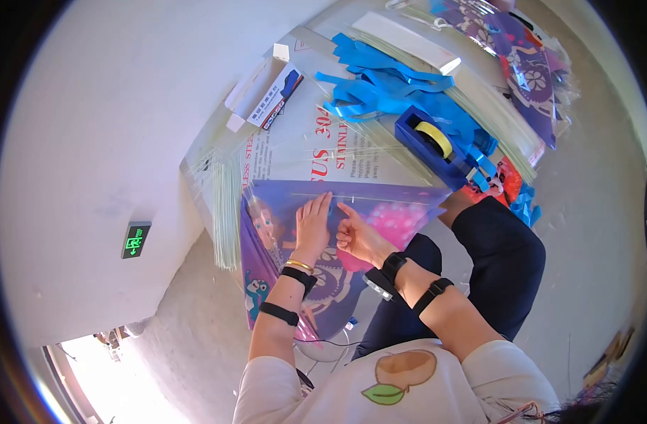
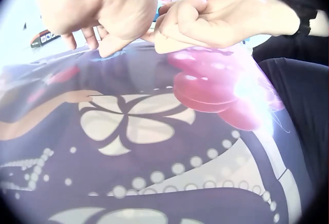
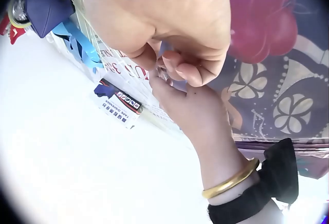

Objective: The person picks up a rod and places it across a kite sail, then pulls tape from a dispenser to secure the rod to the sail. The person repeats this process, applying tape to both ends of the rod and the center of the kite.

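A purple plastic sheet (image 1: 323, 283), printed with a cartoon figure and pink balloon-like shapes, lies over the table's near edge. A thin pale rod (image 1: 380, 201) runs along its upper part. My left hand (image 1: 313, 227) rests on the sheet below the rod, fingers straight and close together. Beside it my right hand (image 1: 361, 237) reaches its index finger toward the rod while the other fingers curl. The right wrist view has the right fingertips (image 3: 187, 72) close by the left thumb, with a small clear glint between; I cannot tell whether they hold anything.
A blue tape dispenser (image 1: 431, 145) with a yellow-cored roll stands at the right, near blue ribbon strips (image 1: 380, 85). Bundled pale rods (image 1: 226, 212) hang at the left edge. An open tape-dispenser box (image 1: 265, 92) lies behind. More printed sheets (image 1: 528, 63) lie far right.
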`<state>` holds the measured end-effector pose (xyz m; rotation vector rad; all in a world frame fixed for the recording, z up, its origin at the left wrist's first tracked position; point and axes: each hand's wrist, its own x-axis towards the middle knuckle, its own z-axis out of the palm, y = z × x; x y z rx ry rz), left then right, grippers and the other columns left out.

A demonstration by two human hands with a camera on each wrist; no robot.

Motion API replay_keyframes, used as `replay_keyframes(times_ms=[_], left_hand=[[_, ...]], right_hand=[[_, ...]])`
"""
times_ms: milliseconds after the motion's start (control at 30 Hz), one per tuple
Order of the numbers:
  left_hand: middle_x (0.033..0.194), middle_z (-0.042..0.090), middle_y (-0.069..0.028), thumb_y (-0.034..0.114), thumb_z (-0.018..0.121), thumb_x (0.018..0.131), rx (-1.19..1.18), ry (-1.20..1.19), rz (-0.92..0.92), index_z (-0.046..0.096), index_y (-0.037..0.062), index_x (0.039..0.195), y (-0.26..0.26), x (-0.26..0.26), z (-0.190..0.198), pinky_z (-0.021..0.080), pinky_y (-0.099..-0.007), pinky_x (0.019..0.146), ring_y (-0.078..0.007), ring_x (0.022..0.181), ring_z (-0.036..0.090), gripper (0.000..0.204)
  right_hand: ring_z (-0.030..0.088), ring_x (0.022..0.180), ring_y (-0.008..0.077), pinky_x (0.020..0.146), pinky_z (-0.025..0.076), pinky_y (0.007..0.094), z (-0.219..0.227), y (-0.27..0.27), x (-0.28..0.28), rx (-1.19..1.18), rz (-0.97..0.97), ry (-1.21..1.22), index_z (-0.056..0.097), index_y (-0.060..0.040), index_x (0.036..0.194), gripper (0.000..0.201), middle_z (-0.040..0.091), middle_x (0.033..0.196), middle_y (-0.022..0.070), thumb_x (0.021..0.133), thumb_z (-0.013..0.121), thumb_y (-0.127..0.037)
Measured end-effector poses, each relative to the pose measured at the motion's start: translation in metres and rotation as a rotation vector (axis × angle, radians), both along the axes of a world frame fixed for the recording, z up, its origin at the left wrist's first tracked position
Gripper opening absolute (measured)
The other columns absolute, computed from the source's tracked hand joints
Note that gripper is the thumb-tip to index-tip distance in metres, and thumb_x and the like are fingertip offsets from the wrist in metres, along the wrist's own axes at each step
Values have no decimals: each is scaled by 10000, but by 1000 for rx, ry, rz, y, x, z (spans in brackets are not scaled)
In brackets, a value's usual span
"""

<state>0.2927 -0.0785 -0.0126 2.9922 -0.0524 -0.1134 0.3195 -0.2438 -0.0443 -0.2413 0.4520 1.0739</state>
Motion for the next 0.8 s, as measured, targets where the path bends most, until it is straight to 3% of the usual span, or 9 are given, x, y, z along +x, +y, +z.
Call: replay_keyframes(times_ms=[400, 800], left_hand=[[1463, 527, -102, -2, 579, 839, -1, 11, -23, 476, 142, 1524, -1, 3, 4, 352, -465, 1131, -295, 1356, 470, 708], [1457, 531, -118, 134, 586, 894, 72, 17, -55, 496, 239, 1536, -2, 5, 0, 327, -472, 1137, -310, 1375, 463, 656]], right_hand=[[422, 609, 132, 604, 400, 295, -9, 10, -1, 48, -54, 93, 365, -289, 1526, 583, 432, 757, 11, 1010, 464, -38], [440, 606, 142, 594, 405, 305, -6, 12, 1, 65, -71, 92, 350, -274, 1546, 575, 458, 761, 15, 1021, 485, -81]])
